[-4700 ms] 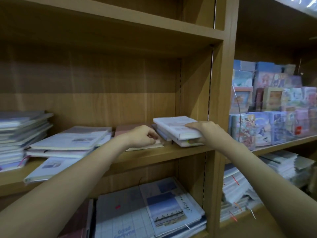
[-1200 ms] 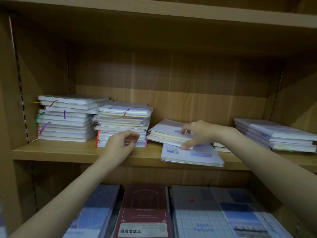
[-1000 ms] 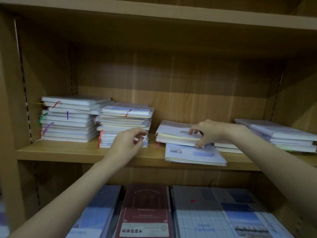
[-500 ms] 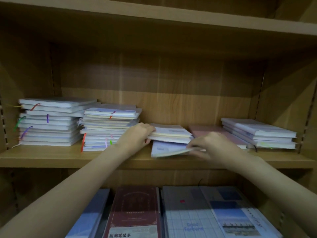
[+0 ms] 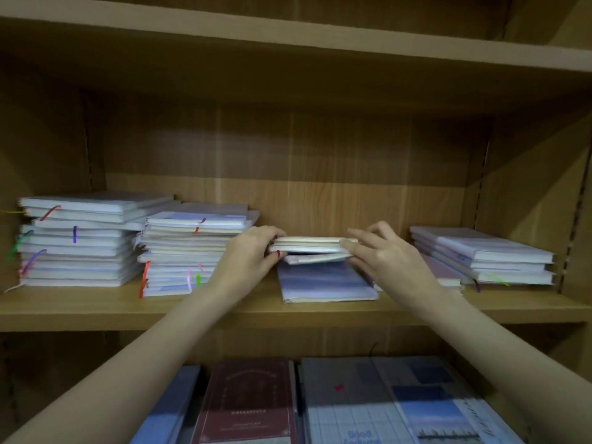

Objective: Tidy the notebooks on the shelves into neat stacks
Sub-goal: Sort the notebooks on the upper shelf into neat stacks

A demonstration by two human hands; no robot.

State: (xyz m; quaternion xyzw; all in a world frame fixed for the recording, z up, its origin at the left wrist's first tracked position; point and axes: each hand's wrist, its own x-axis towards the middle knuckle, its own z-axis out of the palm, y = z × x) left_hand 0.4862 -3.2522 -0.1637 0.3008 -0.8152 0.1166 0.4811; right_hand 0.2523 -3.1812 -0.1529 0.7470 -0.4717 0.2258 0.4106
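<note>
Head view. Left hand: my fingers curled round the left end of a small pile of pale, cream-edged notebooks, thumb under, fingertips on top, gripping it. Right hand: my fingers loosely spread, thumb beneath the pile's right end, index along its front edge; it holds that end. Pile held level between both hands, lifted clear above a flat bluish-grey soft-cover notebook lying on the wooden middle shelf, its front edge near the shelf lip.

Left of my left hand: a medium stack of white notebooks with red, pink and green ribbon markers, just beside my knuckles. Further left, touching it: a taller stack of white notebooks with purple and green ribbons, uneven edges. Right of my right hand: a low stack of white hard-cover notebooks, with a pinkish notebook partly under my wrist. Open room above the held pile up to the next shelf board.

Lower shelf: a dark red hard-cover book and a grid-patterned blue-and-white notebook, lying flat, side by side.
</note>
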